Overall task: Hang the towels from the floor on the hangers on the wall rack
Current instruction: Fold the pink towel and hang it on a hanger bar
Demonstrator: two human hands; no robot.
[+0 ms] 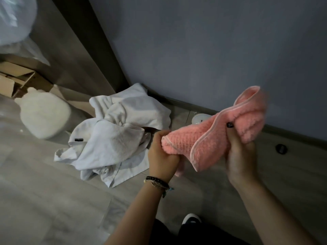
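Note:
A pink fluffy towel (pixel 210 138) with a pale piped edge is held up above the floor between both hands. My left hand (pixel 161 154) grips its left corner in a fist. My right hand (pixel 238 152) holds its bunched right part, thumb pressed on the cloth. A heap of white towels (pixel 115 135) lies crumpled on the floor at the foot of the wall, left of my hands. No hangers or wall rack are in view.
A white fluffy cushion-like thing (pixel 44 115) lies on the floor at left, with cardboard boxes (pixel 16 80) and clear plastic behind it. A small white object (pixel 200 119) sits by the skirting board. A round dark floor fitting (pixel 281 148) is at right. My shoe (pixel 192 219) shows below.

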